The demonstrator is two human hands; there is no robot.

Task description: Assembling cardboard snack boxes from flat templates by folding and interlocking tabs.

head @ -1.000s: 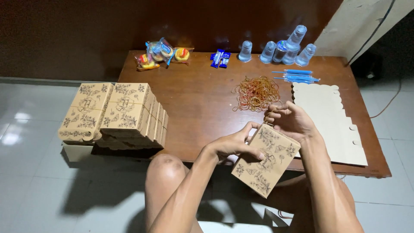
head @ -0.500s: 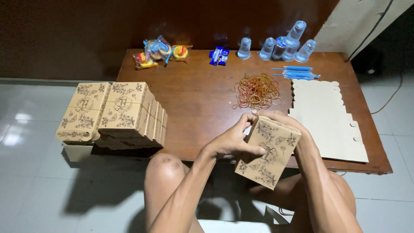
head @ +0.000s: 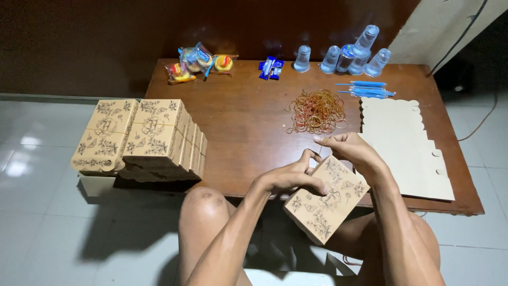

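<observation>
Low wooden table (head: 248, 132) on a pale tiled floor, with a dark wall behind it, is where the person sits, knees tucked under its near edge. Both hands are closed on a printed cardboard box (head: 326, 198), held tilted over the lap just off the table's edge: the left hand (head: 288, 177) grips its upper left corner, and the right hand (head: 349, 151) pinches its top edge, fingers close to the left ones. It looks light and thin-walled, easily dented, so edges and corners seem the safest hold. Just beyond the hands lies a heap of rubber bands (head: 316, 110). Right of them rest flat cardboard sheets (head: 405, 145). Well to the left stands a stack of finished boxes (head: 140, 136). Farthest off are plastic cups (head: 349, 53) and snack packets (head: 198, 62).
</observation>
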